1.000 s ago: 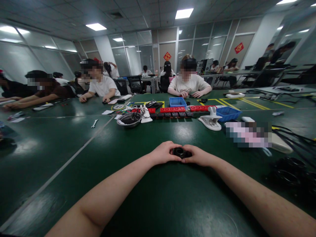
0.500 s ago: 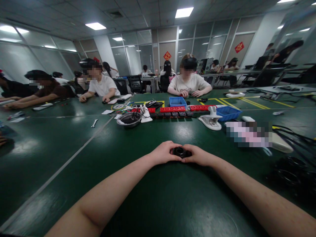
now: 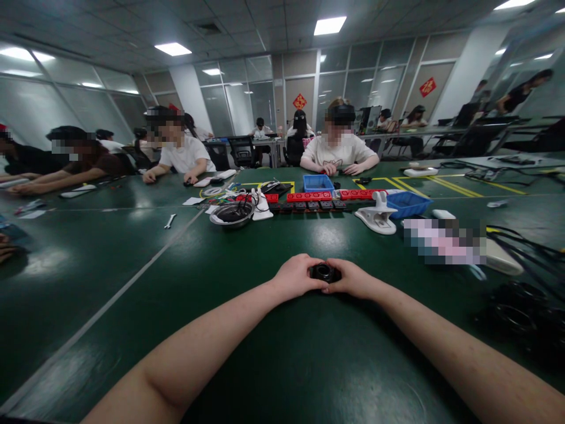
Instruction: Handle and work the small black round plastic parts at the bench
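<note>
Between my two hands is a small black part with a round, ring-like opening (image 3: 324, 271) facing up toward me. My left hand (image 3: 300, 275) is closed on its left side, thumb in front and fingers behind. From the right, my right hand (image 3: 351, 277) grips the same part, with its thumb tip close to the left thumb. Fingers cover both ends of the part, so its full shape is hidden. Both hands are at or just above the green table (image 3: 273, 347); whether the part touches the surface I cannot tell.
Ahead stand a metal bowl (image 3: 232, 222), red power strips (image 3: 311, 196), a white clamp stand (image 3: 378, 215) and blue bins (image 3: 408, 204). A wrench (image 3: 170, 221) lies to the left. At the right are black ringed parts (image 3: 514, 315) and cables (image 3: 523, 244). Several people sit around.
My hands keep their hold on the black part, with only a slight shift. The rest of the table looks the same.
</note>
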Tool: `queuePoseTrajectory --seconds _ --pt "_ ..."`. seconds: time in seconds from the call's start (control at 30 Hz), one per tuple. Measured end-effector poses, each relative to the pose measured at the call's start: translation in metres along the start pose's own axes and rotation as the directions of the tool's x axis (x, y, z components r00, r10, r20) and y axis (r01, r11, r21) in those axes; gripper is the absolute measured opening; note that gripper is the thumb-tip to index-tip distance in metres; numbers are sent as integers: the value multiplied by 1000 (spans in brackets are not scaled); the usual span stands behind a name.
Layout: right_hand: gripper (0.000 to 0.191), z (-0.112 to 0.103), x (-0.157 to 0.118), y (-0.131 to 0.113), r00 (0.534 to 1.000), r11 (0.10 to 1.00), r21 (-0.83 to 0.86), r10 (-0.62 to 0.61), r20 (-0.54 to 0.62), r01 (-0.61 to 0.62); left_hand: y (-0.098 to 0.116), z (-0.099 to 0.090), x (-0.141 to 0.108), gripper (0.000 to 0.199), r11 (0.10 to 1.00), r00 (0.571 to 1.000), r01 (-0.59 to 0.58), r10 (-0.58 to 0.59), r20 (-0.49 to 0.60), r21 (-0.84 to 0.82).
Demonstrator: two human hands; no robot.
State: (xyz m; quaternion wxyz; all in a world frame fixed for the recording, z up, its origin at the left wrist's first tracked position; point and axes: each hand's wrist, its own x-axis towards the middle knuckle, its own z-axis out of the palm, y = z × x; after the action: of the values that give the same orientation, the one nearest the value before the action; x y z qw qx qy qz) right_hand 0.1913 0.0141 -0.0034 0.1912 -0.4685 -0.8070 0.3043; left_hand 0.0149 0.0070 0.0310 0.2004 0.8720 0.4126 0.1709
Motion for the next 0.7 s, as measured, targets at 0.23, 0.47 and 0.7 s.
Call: queuePoseTrajectory --seconds 0.23,0.47,0.7 --pt "37 19 -1 -17 951 909 -346 138 -276 -232 2 10 -3 40 987 984 142 -133 -114 73" --pt "41 17 -5 -25 960 874 -436 109 -258 -216 -2 9 -1 42 992 989 104 -95 -112 78" --pt "51 3 -5 -13 994 950 -311 -34 -101 1 -11 -5 3 47 996 995 -75 77 64 -41"
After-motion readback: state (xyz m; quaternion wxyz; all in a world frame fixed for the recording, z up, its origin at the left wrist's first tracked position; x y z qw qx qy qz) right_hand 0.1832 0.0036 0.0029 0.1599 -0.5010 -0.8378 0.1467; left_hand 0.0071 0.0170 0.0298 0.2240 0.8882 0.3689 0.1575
